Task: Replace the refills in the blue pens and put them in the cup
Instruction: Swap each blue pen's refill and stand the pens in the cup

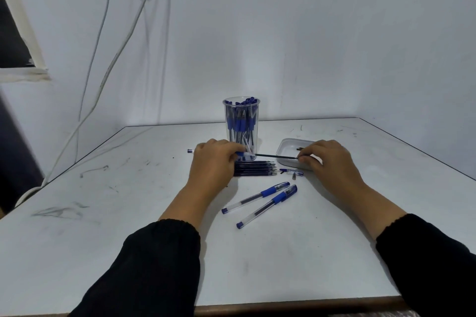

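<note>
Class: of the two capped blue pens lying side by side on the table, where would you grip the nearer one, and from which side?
Grip the nearer capped blue pen at its blue rubber grip section, coming from above: it lies flat and diagonal, and the fingers must straddle it across its width, clear of the other pen.

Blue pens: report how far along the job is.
Done: the cup already holds many blue pens. In hand: the left hand grips a pen barrel while the right hand pinches a refill sticking out of it. Left: two pens lie on the table, beside a stack of refills.
</note>
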A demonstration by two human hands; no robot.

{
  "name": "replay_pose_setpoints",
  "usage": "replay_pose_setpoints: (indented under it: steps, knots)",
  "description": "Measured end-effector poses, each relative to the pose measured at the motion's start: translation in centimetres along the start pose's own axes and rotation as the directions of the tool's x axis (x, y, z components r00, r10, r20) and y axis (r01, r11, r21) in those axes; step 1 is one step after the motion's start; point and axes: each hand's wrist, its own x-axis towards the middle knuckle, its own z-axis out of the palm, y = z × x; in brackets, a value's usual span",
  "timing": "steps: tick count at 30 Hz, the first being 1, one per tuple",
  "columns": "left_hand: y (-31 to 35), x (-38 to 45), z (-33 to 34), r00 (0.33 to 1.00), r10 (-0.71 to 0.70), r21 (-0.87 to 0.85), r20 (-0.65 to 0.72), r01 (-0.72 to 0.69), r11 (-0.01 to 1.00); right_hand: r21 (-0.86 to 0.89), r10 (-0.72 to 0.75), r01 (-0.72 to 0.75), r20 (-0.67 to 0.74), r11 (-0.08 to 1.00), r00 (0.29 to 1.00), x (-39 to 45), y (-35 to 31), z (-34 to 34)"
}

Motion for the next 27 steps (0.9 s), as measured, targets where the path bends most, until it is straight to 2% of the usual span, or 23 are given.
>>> replay_pose_setpoints:
  steps: [4,8,14,19,27]
  knots:
    - [-1.7,0.4,-0.7,0.989,-0.123,0.033,-0.083,0.126,0.991,0.006,0.135,-0.135,0.007,0.991,0.991,0.3,0.4,-0.1]
    - [-2.4,0.7,-0.8,0.97,-0.216,0.024,-0.115,0.22,0.975,-0.005,0.154,-0.154,0.097,0.988,0.983,0.9,-1.2,1.0]
    - [-2.2,0.6,-0.6,0.976,-0.189,0.06,-0.105,0.196,0.979,-0.231,0.143,-0.098,0.187,0.968,0.972,2.0,-3.7,2.6]
    - [-2.2,0.7,-0.6,0.976,-0.192,0.055,-0.104,0.199,0.979,-0.285,0.165,-0.096,0.232,0.954,0.959,2.1,-4.4,2.7]
    - [-2.0,0.7,-0.7,0.979,-0.181,0.063,-0.097,0.188,0.98,-0.32,0.168,-0.089,0.228,0.943,0.959,1.9,-4.5,2.8]
